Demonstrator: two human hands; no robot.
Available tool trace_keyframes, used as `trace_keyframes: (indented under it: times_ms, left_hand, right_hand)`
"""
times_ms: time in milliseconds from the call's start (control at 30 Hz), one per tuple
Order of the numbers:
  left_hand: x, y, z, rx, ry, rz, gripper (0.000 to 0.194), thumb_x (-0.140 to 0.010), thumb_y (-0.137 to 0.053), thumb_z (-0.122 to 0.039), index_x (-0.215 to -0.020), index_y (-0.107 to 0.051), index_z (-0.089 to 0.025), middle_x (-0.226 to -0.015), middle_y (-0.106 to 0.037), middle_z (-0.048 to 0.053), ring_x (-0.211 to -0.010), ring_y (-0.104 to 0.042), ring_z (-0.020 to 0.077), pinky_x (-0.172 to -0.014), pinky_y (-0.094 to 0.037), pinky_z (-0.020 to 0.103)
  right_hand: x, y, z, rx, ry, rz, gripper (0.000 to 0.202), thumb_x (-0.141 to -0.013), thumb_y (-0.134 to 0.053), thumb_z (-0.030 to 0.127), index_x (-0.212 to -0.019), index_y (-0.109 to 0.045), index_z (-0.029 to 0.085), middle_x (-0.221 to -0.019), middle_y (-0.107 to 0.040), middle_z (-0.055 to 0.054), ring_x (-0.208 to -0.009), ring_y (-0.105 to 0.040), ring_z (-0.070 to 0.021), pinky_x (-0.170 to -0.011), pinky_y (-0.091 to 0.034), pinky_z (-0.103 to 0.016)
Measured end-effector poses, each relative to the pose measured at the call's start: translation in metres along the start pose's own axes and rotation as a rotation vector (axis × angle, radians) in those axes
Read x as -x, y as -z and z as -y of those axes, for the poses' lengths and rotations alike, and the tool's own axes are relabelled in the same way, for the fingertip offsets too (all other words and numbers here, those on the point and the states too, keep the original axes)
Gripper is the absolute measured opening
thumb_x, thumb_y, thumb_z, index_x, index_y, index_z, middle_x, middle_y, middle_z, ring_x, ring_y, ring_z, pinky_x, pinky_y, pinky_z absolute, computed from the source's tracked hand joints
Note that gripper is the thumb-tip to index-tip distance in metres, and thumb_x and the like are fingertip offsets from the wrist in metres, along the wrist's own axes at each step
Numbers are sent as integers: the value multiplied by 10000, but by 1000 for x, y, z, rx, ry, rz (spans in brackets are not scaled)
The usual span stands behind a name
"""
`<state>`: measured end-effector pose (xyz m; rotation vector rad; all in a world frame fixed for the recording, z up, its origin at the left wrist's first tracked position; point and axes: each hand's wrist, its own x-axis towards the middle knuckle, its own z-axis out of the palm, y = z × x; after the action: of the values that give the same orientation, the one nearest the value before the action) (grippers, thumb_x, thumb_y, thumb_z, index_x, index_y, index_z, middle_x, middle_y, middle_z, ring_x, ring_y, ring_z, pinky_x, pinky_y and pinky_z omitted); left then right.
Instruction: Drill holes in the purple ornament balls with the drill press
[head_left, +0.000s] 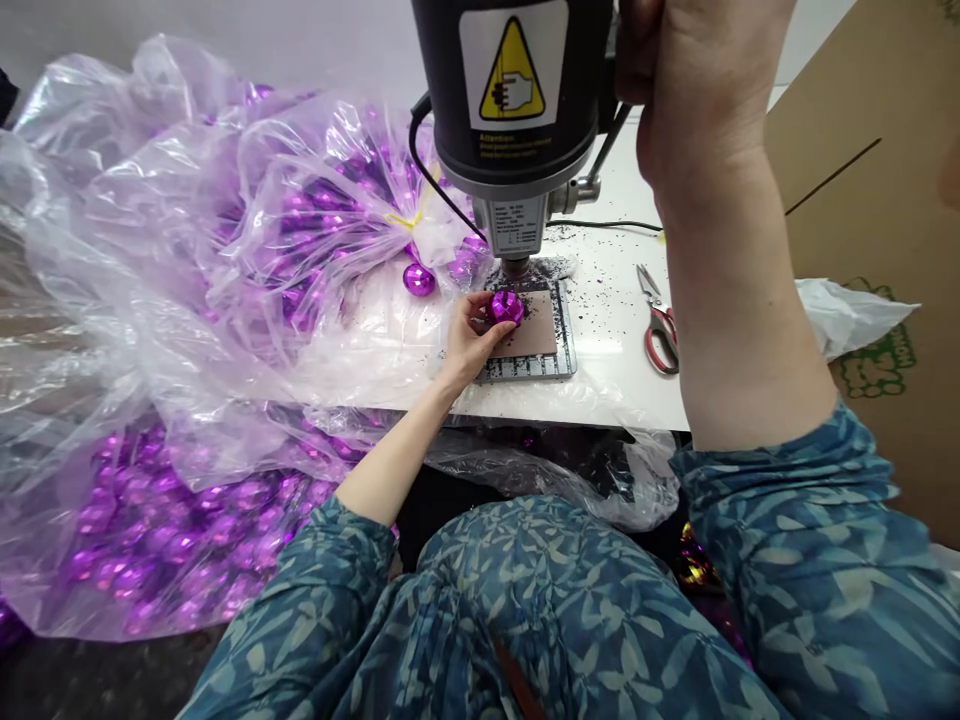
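Observation:
My left hand (476, 335) pinches a shiny purple faceted ball (507, 309) between thumb and fingers. The ball sits over a brown board (536, 325) on the grey slotted base plate (566, 360) of a bench press machine (510, 150). Directly above the ball is the machine's spindle (516, 268). At the upper right my right hand (660, 60) is raised beside the machine's dark housing, closed around the upper end of its lever (611, 145); the fingers are partly cut off by the frame. Dark crumbs lie scattered around the plate.
Clear plastic bags (187, 250) full of purple balls crowd the left, and one loose purple ball (418, 280) lies near them. Red-handled scissors (660, 335) rest on the white table (607, 390). A cardboard box (847, 220) stands at the right. A black cable (607, 225) crosses behind.

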<state>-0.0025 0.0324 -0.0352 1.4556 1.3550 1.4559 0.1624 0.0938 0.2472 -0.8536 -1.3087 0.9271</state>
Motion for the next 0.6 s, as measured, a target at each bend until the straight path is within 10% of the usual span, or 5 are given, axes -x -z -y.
trace_keyframes:
  times_ms: [600]
  left_hand:
    - [4,-11,-11,134,32,59,661,-727,-992,-524,-1238,-667,-258,-1264,-737,88,-1233,-709,284,-1139,-558,454]
  right_hand:
    - [-4,-4,-7,-73,-12,-71,458,-1030,-212,75,-589,-209,198,-410,-186,114,-371,-245,46,-479,-125,-152]
